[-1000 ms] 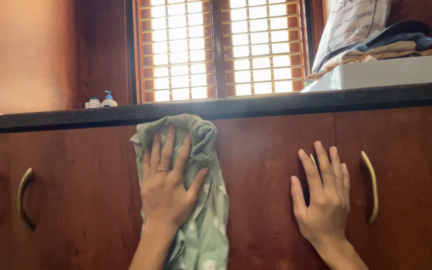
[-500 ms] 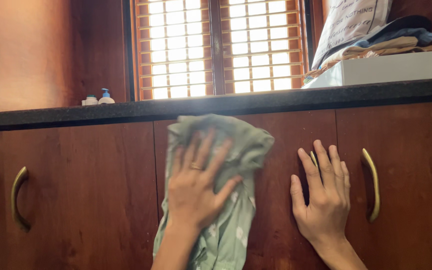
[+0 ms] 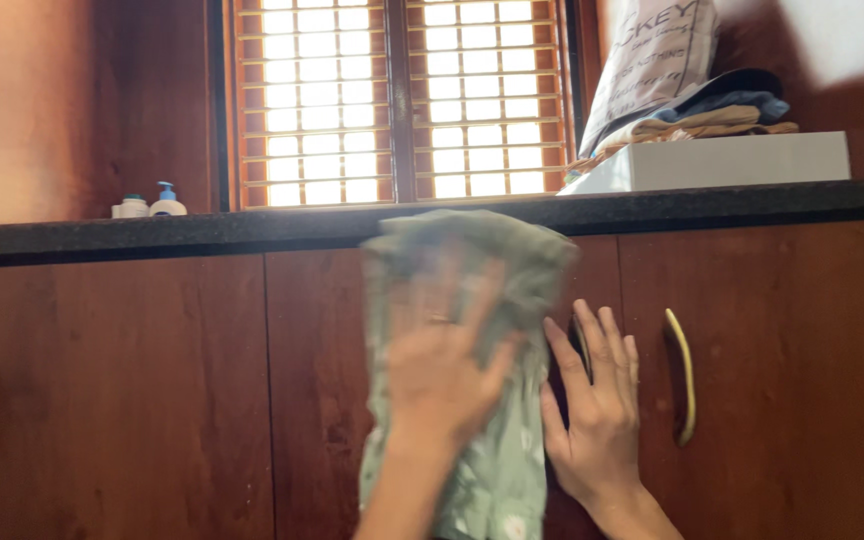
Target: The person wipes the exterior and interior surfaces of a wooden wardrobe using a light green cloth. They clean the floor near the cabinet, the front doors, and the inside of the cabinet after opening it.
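Up against the reddish-brown cabinet front (image 3: 152,400), seen from the head camera, the left hand (image 3: 442,370) lies flat with its fingers spread, pressing a pale green cloth (image 3: 472,300) onto the wood; the hand is blurred, so I cannot tell for sure whether a fingertip curls into the fabric. A ring shows on one finger. The cloth hangs with its long axis running up and down: its bunched upper end sits just under the dark worktop (image 3: 252,228), and its loose lower end points down, past the wrist, to the bottom edge of the view. The right hand (image 3: 592,410) rests open on the cabinet door just beside the cloth, fingers straight, close together and pointing up, its thumb side touching the fabric. A curved brass handle (image 3: 685,375) stands upright near that hand, on its right. On the worktop, well apart to the left, stand a small pump bottle (image 3: 167,200) and a low jar (image 3: 132,207) before a shuttered window (image 3: 397,100); to the right a white box (image 3: 732,160) carries folded clothes (image 3: 712,110).
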